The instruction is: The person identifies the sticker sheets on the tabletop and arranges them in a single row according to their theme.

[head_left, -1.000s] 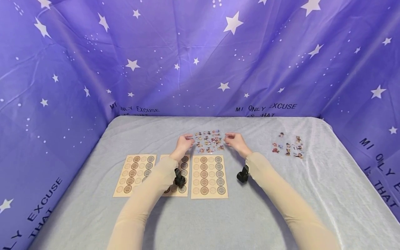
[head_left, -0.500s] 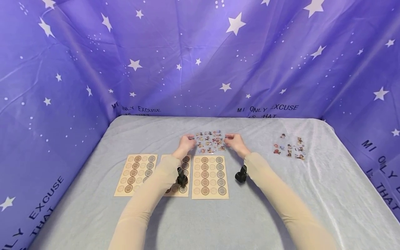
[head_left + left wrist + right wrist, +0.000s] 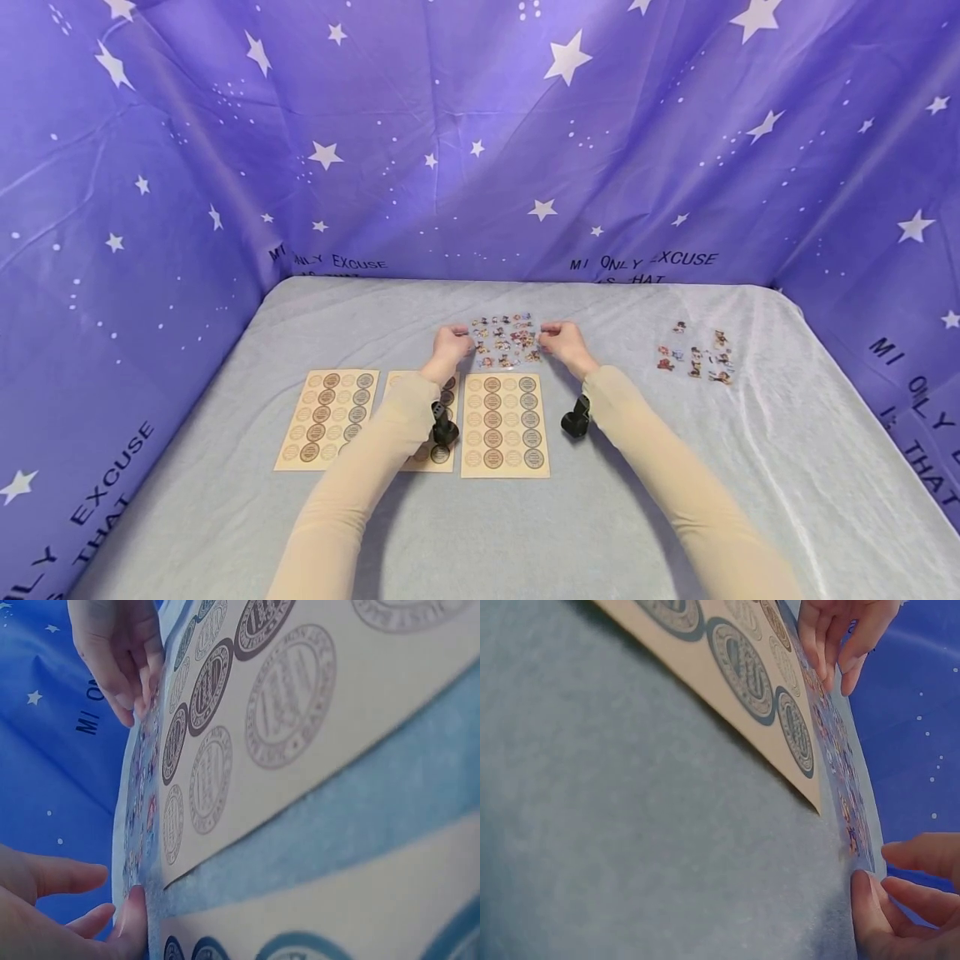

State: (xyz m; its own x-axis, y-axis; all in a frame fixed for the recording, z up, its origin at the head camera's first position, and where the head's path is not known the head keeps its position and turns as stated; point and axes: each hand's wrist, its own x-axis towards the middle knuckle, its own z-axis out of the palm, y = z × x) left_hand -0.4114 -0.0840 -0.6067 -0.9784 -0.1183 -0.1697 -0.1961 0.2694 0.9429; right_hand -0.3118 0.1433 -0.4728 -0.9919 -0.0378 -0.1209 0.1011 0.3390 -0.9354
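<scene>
A clear sheet of small colourful cartoon stickers (image 3: 501, 343) lies flat near the back middle of the table. My left hand (image 3: 447, 345) is at its left edge and my right hand (image 3: 567, 345) at its right edge. The left wrist view shows the left thumb (image 3: 133, 919) down at the sheet's edge, with the index finger (image 3: 71, 875) raised apart from it. On the other side, the right thumb (image 3: 865, 900) is likewise at the edge, away from the other fingers. Neither hand pinches the sheet.
Three beige sheets of round printed labels lie in a row nearer me: a left one (image 3: 300, 433), a middle one (image 3: 447, 463) partly hidden by my left sleeve, and a right one (image 3: 504, 471). Another clear sticker sheet (image 3: 696, 363) lies at the right. Starry purple cloth (image 3: 480, 125) surrounds the table.
The left hand and forearm have shifted slightly right along the sticker sheet's left edge. The right hand stays by its right edge. The head view has turned a little.
</scene>
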